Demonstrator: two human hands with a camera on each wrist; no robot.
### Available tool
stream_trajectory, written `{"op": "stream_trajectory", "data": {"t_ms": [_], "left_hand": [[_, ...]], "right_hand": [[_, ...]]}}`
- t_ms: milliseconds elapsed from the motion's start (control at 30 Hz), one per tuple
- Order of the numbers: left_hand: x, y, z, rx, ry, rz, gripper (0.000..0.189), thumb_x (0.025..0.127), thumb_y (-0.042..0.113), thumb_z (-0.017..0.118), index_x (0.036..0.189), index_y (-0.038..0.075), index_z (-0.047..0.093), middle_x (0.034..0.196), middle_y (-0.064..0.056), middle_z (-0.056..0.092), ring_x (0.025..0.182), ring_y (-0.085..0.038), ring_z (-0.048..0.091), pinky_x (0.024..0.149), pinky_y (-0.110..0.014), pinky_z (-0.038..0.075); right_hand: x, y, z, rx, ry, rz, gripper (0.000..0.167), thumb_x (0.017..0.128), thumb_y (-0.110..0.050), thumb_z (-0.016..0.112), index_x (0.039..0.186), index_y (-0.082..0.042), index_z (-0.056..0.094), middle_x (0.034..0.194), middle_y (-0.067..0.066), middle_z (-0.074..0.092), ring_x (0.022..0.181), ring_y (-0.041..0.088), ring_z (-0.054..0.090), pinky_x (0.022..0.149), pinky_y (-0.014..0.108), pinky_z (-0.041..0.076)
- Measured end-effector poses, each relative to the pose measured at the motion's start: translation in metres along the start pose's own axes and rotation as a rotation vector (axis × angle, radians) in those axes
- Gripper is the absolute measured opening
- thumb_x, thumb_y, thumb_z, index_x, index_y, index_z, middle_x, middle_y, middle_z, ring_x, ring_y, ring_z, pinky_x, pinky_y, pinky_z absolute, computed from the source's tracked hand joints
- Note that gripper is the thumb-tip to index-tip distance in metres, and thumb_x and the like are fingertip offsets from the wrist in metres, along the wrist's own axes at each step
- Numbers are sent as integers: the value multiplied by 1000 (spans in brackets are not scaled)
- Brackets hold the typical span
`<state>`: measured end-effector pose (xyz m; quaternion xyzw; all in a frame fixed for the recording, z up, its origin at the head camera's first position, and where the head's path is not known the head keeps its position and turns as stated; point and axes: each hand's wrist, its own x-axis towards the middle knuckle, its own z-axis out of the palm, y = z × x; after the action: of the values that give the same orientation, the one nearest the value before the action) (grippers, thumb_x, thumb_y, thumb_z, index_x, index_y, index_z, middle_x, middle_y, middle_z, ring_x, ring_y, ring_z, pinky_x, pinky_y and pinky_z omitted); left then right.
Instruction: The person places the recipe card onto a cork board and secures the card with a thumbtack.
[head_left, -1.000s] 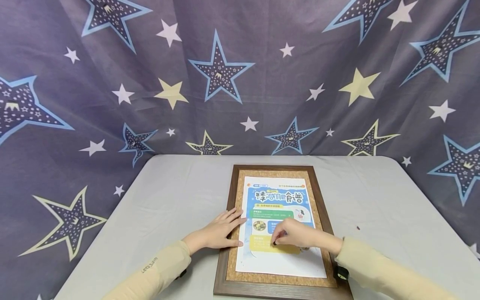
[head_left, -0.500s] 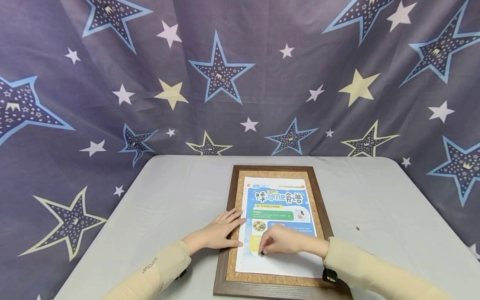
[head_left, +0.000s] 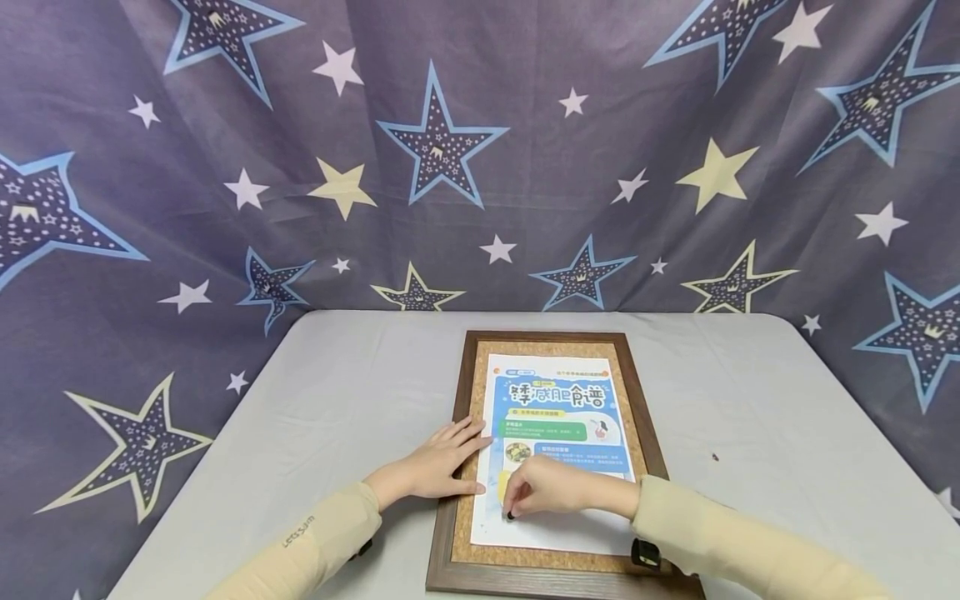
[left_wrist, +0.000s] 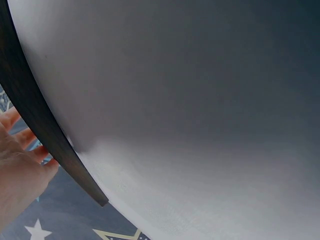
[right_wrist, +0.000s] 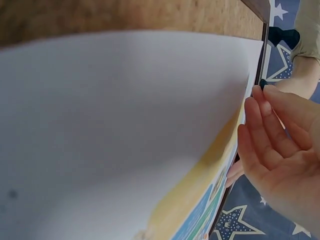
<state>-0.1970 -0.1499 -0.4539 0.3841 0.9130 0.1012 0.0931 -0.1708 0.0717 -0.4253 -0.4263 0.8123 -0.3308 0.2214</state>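
Note:
A printed poster point(head_left: 558, 530), mostly blue and white, lies on a cork board point(head_left: 547, 348) with a dark brown wooden frame point(head_left: 459, 367). My left hand point(head_left: 438, 462) rests with spread fingers across the board's left side, fingertips touching the poster's left edge. In the left wrist view that hand point(left_wrist: 22, 170) shows past the frame. Between thumb and fingertips my right hand point(head_left: 551, 485) pinches a small black pushpin point(head_left: 510, 516) over the poster's lower left. In the right wrist view this hand point(right_wrist: 280, 145) holds the pushpin by its fingertips; the pin's point cannot be seen.
The board lies on a grey-covered table point(head_left: 360, 367). A tiny dark speck point(head_left: 715, 457) sits to the right of the board. Behind the table hangs a purple-grey star-patterned curtain point(head_left: 510, 192). Orange dots point(head_left: 604, 373) mark the poster's top corners.
My right hand has moved left and slightly down across the poster with the pushpin, from the middle towards the lower left. The left hand stays put.

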Motion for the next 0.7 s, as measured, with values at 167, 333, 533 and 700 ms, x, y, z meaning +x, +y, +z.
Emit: {"op": "stream_trajectory", "data": {"t_ms": [167, 333, 533, 700], "left_hand": [[0, 0, 0, -1, 3, 7, 71, 84, 52, 50, 138, 10, 31, 145, -13, 20, 133, -32, 11, 104, -50, 15], [0, 0, -1, 7, 1, 5, 71, 84, 52, 49, 138, 10, 31, 145, -13, 19, 133, -32, 11, 104, -50, 14], [0, -1, 0, 8, 2, 6, 71, 84, 52, 49, 138, 10, 31, 145, -13, 19, 133, -32, 10, 104, -50, 14], [0, -1, 0, 10, 7, 7, 70, 84, 52, 49, 138, 10, 31, 145, -13, 19, 133, -33, 10, 104, -50, 14]], "right_hand": [[5, -2, 4, -20, -1, 0, 6, 77, -4, 65, 77, -7, 70, 72, -6, 66, 63, -6, 55, 62, 11, 45], [8, -2, 9, -21, 6, -4, 5, 76, -3, 66, 75, -6, 70, 71, -5, 66, 61, -7, 54, 60, 11, 45], [11, -4, 11, -14, 10, -1, 4, 74, -2, 67, 75, -5, 70, 70, -4, 66, 60, -7, 53, 60, 10, 45], [13, -7, 13, 38, 4, 13, 5, 74, 0, 66, 74, -4, 70, 68, -1, 66, 58, -7, 53, 58, 11, 45]]}}
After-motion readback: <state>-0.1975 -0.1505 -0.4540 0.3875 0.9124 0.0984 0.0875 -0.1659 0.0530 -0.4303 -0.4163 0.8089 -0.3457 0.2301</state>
